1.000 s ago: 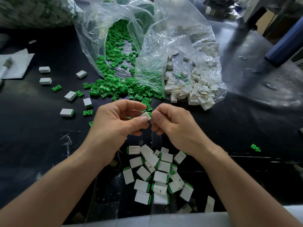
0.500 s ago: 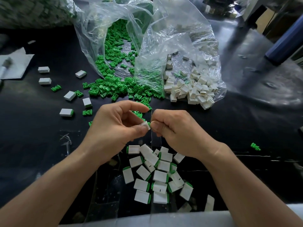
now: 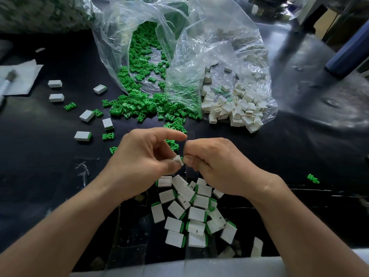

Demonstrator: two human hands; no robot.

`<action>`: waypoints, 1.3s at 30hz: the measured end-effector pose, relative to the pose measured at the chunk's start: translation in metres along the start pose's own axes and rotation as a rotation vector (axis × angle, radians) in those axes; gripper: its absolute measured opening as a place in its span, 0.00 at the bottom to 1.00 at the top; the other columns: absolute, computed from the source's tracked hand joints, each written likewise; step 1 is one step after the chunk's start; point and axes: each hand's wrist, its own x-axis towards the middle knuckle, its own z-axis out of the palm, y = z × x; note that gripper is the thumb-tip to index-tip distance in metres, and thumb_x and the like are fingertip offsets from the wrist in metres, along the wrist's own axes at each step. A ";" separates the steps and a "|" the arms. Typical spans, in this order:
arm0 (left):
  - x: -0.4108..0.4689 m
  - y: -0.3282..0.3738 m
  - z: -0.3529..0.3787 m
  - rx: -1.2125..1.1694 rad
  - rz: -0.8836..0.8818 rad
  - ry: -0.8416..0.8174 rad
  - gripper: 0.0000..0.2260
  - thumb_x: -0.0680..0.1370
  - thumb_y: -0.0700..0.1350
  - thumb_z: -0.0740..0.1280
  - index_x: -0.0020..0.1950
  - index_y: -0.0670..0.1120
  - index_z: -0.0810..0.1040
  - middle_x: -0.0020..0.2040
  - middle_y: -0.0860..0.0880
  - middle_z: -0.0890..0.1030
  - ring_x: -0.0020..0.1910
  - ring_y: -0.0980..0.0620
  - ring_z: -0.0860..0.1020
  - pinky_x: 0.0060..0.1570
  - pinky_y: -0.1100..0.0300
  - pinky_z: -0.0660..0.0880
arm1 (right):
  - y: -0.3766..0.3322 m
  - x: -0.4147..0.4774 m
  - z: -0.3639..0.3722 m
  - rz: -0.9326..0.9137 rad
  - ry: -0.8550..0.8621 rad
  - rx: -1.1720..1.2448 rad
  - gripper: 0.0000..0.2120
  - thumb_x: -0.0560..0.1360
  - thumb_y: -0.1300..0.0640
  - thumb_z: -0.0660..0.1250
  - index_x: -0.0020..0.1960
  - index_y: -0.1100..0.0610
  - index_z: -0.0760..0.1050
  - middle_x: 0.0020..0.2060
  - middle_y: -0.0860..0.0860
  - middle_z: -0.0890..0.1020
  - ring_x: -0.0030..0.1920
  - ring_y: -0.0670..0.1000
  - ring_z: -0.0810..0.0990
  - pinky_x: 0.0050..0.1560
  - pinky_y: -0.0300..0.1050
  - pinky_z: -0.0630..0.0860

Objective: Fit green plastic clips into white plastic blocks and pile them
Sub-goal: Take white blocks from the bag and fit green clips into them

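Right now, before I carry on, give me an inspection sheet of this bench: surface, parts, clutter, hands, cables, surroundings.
Surface: black table, scuffed near the front.
Job's things: green clips spilling from a clear bag; white blocks in a second bag; fitted pile nearest the person.
Clutter: loose blocks and a stray clip at left; white cloth far left.
Grippers: left hand and right hand both pinch one held block.
Cables: nothing seen.
Surroundings: blue cylinder at right; another bag of parts upper left.
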 end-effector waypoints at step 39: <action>0.002 0.002 0.011 -0.540 0.056 0.086 0.15 0.62 0.38 0.71 0.48 0.45 0.79 0.33 0.46 0.83 0.26 0.52 0.79 0.32 0.64 0.76 | -0.011 0.007 0.015 0.400 0.007 1.454 0.19 0.68 0.41 0.56 0.37 0.58 0.70 0.24 0.48 0.71 0.25 0.44 0.66 0.25 0.32 0.66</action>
